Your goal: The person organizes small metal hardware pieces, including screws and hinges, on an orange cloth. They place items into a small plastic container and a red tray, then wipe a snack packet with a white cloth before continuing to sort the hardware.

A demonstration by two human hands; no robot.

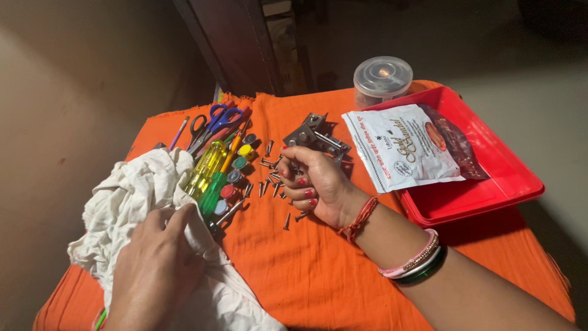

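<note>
A table covered with an orange cloth [318,270] carries everything. A crumpled white cloth [141,196] lies at its left edge. Beside it, toward the far edge, sit scissors [211,122], screwdrivers [208,171] and a row of small paint pots [236,171]. Loose screws [272,184] and metal hinges [315,136] lie mid-table. A red tray [490,184] fills the far right corner, a lidded clear plastic jar [382,78] just beside it.

Red-painted nails, red thread wristband [360,219], pink and green bangles [419,260].
</note>
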